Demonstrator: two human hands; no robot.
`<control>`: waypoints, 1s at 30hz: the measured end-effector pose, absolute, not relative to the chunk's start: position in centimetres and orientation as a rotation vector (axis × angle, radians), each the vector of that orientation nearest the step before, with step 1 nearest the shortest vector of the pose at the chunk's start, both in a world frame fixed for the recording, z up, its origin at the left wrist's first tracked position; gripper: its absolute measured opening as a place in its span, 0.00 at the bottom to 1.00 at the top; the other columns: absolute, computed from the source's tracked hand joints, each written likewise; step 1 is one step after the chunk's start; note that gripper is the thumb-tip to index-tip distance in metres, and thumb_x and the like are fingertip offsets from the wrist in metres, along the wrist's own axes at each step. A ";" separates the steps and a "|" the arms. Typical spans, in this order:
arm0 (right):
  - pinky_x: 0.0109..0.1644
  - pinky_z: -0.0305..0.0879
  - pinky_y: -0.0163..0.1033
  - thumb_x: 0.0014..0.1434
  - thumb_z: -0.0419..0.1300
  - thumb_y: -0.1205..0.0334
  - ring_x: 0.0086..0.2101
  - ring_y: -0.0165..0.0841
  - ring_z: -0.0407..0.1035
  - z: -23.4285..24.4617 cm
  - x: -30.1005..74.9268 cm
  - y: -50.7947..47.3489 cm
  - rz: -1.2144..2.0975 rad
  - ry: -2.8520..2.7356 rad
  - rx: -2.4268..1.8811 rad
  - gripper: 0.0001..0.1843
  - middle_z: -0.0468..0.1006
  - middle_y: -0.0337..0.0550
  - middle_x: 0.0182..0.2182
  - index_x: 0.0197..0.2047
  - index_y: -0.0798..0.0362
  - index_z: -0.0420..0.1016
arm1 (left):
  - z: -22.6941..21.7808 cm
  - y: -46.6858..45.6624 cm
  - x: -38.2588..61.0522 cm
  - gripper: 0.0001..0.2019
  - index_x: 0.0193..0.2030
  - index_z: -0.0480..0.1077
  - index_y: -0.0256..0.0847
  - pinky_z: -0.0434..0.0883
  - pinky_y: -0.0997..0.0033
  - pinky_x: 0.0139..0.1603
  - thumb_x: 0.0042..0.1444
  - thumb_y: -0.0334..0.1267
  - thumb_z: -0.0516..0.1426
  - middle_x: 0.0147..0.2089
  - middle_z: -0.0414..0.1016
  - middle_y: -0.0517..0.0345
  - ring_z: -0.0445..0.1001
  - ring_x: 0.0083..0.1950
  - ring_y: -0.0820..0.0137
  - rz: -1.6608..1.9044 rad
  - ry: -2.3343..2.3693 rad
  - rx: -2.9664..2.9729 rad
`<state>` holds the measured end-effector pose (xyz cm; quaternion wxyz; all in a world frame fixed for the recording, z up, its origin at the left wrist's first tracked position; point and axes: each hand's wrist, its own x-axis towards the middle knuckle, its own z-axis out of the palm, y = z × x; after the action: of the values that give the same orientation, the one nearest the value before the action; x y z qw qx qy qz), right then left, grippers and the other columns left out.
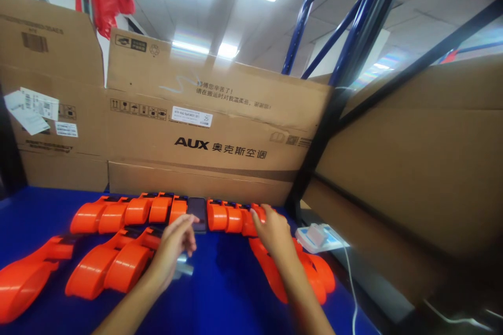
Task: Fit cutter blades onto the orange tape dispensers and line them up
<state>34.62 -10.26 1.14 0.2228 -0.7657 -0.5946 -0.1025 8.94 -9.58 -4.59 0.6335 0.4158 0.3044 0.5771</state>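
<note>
My right hand [275,233] is at the right end of the back row, its thumb and fingers around an orange scoop-like piece [257,211]. Beneath its wrist lie more orange pieces [318,272], partly hidden by the forearm. My left hand [176,241] hovers left of the middle, fingers loosely bent and apart, with nothing visible in it. A shiny silver object [184,270] shows just below that hand; its kind is unclear. Several orange pieces with dark ends [126,267] lie left of the left hand. A dark phone [197,213] lies between the back-row groups.
The blue table surface [220,303] carries everything. Cardboard panels [220,125] stand along the back, and another cardboard panel [416,167] is at the right. A black and blue rack post [334,99] rises at the back right. A white power strip [320,238] with a cord sits at the right edge.
</note>
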 end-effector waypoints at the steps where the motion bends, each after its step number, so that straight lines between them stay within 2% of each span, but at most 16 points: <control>1: 0.45 0.67 0.43 0.67 0.52 0.50 0.47 0.49 0.77 1.6 35.0 -11.1 -0.288 -1.650 -2.119 0.22 0.83 0.57 0.45 0.56 0.55 0.74 | -4.8 -9.5 9.0 0.20 0.44 0.74 0.40 0.64 0.77 0.19 0.54 0.54 0.63 0.21 0.69 0.65 0.69 0.20 0.72 1.300 0.709 0.962; 4: 0.40 0.66 0.44 0.65 0.55 0.49 0.42 0.50 0.78 2.6 36.0 -13.7 -0.348 -1.710 -2.288 0.19 0.83 0.57 0.38 0.47 0.52 0.80 | -5.3 -9.4 9.1 0.19 0.43 0.74 0.40 0.63 0.77 0.19 0.54 0.54 0.63 0.22 0.71 0.64 0.70 0.20 0.72 1.250 0.719 0.999; 7: 0.41 0.66 0.46 0.60 0.61 0.47 0.41 0.51 0.76 2.9 36.6 -15.9 -0.403 -1.857 -2.390 0.17 0.83 0.57 0.33 0.39 0.51 0.82 | -5.5 -9.5 9.3 0.19 0.41 0.74 0.40 0.62 0.78 0.18 0.54 0.54 0.62 0.23 0.72 0.62 0.71 0.20 0.72 1.204 0.722 1.051; 12: 0.43 0.65 0.47 0.59 0.62 0.54 0.46 0.52 0.74 2.4 36.2 -17.5 -0.322 -2.059 -2.388 0.13 0.82 0.57 0.39 0.40 0.52 0.82 | -5.5 -9.6 9.5 0.19 0.42 0.74 0.40 0.61 0.79 0.17 0.54 0.55 0.62 0.24 0.73 0.61 0.70 0.20 0.73 1.141 0.733 1.118; 15: 0.43 0.65 0.46 0.62 0.57 0.55 0.46 0.50 0.75 2.1 35.9 -17.6 -0.246 -2.038 -2.405 0.15 0.81 0.58 0.43 0.43 0.52 0.82 | -5.7 -9.6 9.6 0.19 0.42 0.73 0.40 0.61 0.79 0.18 0.54 0.55 0.61 0.24 0.73 0.61 0.70 0.21 0.73 1.120 0.733 1.140; 18: 0.45 0.65 0.48 0.62 0.57 0.55 0.48 0.52 0.74 1.8 35.9 -17.5 -0.232 -2.029 -2.442 0.17 0.80 0.59 0.45 0.47 0.53 0.81 | -5.9 -9.5 9.7 0.20 0.42 0.73 0.40 0.61 0.79 0.18 0.55 0.55 0.60 0.24 0.73 0.61 0.70 0.20 0.73 1.108 0.734 1.166; 26: 0.45 0.65 0.50 0.63 0.55 0.56 0.48 0.54 0.73 1.2 36.1 -17.3 -0.270 -2.046 -2.497 0.16 0.81 0.61 0.41 0.44 0.55 0.80 | -5.6 -9.7 9.9 0.18 0.42 0.72 0.40 0.60 0.79 0.18 0.56 0.55 0.59 0.24 0.73 0.60 0.70 0.19 0.74 1.054 0.730 1.218; 30: 0.46 0.65 0.51 0.61 0.57 0.57 0.48 0.54 0.73 1.2 36.0 -17.2 -0.242 -2.023 -2.504 0.14 0.81 0.60 0.40 0.43 0.55 0.80 | -5.5 -9.8 10.0 0.18 0.41 0.72 0.41 0.59 0.79 0.18 0.56 0.54 0.59 0.24 0.74 0.60 0.70 0.19 0.73 1.048 0.727 1.226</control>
<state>35.98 -17.17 1.21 -0.0433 -0.7751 -0.6259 -0.0748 9.95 -9.84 -5.52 0.6339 0.5360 0.3178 0.4581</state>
